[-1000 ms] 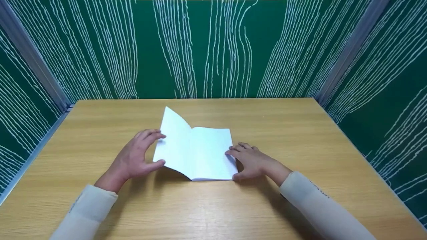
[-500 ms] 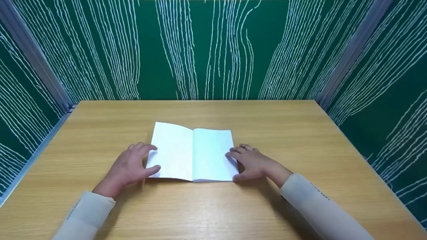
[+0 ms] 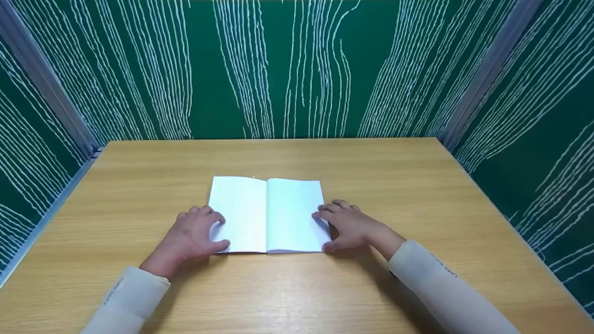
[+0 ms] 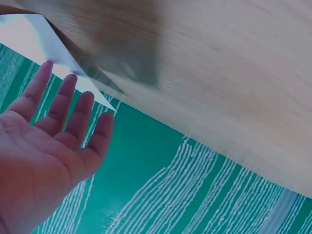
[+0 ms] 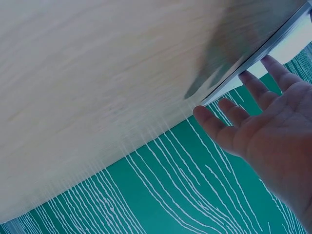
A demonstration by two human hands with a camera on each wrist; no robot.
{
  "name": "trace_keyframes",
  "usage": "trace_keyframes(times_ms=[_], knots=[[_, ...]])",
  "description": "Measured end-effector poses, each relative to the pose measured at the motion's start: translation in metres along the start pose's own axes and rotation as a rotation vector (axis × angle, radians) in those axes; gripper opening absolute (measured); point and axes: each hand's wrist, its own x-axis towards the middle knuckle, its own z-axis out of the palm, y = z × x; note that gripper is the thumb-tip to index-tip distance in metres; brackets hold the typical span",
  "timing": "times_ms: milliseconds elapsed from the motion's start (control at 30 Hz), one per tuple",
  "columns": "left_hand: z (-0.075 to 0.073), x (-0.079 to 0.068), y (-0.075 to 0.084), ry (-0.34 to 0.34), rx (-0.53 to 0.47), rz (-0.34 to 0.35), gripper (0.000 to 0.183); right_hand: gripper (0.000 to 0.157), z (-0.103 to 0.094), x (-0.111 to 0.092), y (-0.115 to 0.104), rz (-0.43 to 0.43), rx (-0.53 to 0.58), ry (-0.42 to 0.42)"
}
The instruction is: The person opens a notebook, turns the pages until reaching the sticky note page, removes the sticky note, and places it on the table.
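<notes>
A booklet (image 3: 241, 204) with blank white pages lies spread open on the table in the head view, its fold running away from me. At the left page's outer edge is my left hand (image 3: 188, 236), with its fingertips and thumb on the paper. The left wrist view shows the fingers of that hand (image 4: 53, 126) nearly straight, touching the page (image 4: 39, 41). My right hand (image 3: 348, 225) rests along the right page's outer edge, thumb by the near corner. In the right wrist view, this hand's (image 5: 258, 117) extended fingertips meet the booklet's edge (image 5: 258, 56).
A light wooden table (image 3: 287, 292) extends around the booklet. Green panels (image 3: 371, 46) with wavy white lines stand behind it and on both sides, joined by grey posts (image 3: 492, 69).
The left page has come down from a raised, curved position to lie nearly flat. My left hand has gone down with it and stays at its edge. The right hand has hardly moved.
</notes>
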Motion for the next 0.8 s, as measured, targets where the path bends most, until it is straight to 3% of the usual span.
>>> trace_keyframes(times_ms=[333,800], knots=[[0.002,0.012,0.017,0.088,-0.023,0.147,0.039,0.077,0.0,0.001,0.0,-0.006,0.014,0.016],[0.01,0.031,0.052,-0.001,-0.201,0.16,0.059,0.083,0.001,0.008,-0.008,-0.008,-0.026,0.056]])
